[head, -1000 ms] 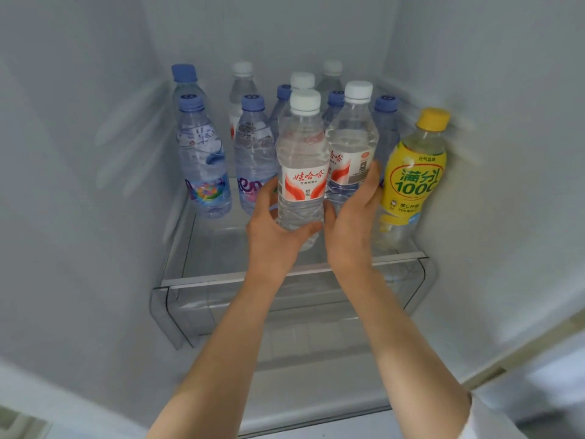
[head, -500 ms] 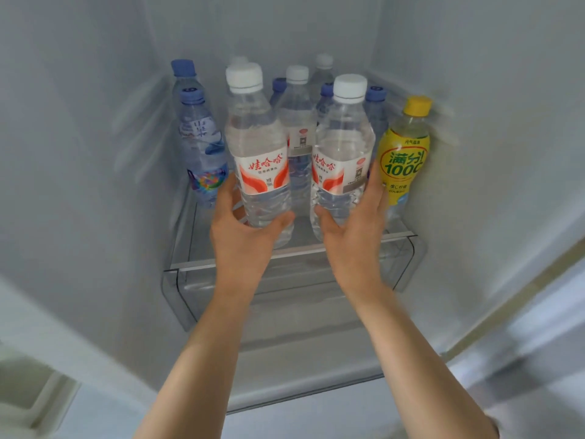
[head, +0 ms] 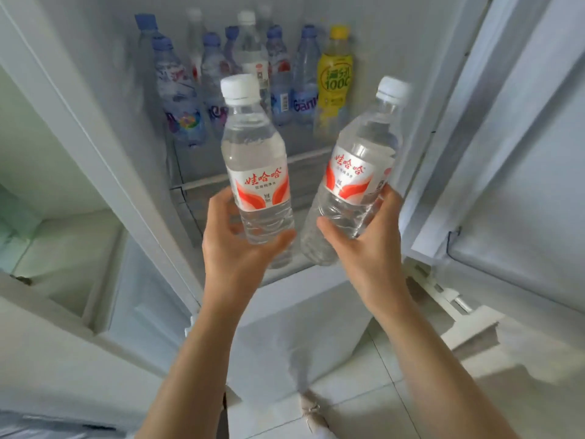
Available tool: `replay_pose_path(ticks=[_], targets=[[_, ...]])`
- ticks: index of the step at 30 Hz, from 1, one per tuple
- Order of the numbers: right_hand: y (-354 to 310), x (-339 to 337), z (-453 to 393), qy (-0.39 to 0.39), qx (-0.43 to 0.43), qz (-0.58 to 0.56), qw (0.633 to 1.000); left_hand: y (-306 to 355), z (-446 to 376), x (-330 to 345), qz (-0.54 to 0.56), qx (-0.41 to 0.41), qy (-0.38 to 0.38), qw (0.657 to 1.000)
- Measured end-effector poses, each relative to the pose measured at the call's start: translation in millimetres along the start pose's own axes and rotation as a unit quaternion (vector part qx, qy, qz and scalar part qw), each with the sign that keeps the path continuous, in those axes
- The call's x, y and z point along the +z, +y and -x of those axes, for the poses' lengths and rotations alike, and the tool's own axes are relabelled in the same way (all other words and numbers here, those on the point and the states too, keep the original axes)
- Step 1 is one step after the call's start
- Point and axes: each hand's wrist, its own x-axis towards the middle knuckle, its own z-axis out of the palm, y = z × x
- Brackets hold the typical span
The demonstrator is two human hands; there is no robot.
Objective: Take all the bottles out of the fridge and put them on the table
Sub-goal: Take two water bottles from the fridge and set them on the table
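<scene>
Left hand (head: 234,248) grips one white-capped bottle (head: 256,172); right hand (head: 370,245) grips another, tilted (head: 354,182), both before the fridge shelf (head: 202,185).

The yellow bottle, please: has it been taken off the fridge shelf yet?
No, the yellow bottle stands on the fridge shelf while each hand holds a clear water bottle.

Your path back from the fridge (head: 411,42) is free; only the open door (head: 519,153) stands near on the right.

Home kitchen: open white fridge (head: 443,90) stocked with drink bottles (head: 285,74), pale tiled floor (head: 395,375).
</scene>
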Motion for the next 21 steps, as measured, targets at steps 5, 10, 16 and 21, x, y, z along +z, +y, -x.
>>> replay_pose_path(ticks=[5,10,16,21], targets=[[7,-56,81,0.018,0.095,0.006,0.995,3,74,2,-0.009,-0.039,-0.126,0.991],[16,-118,152,0.083,0.154,0.055,0.983,3,138,26,-0.042,-0.044,-0.243,0.968],[30,-200,230,0.169,0.248,0.121,0.946,5,215,74,-0.061,-0.050,-0.352,0.933],[29,-276,299,0.239,0.309,0.133,0.911,18,291,123,-0.060,-0.055,-0.441,0.894]])
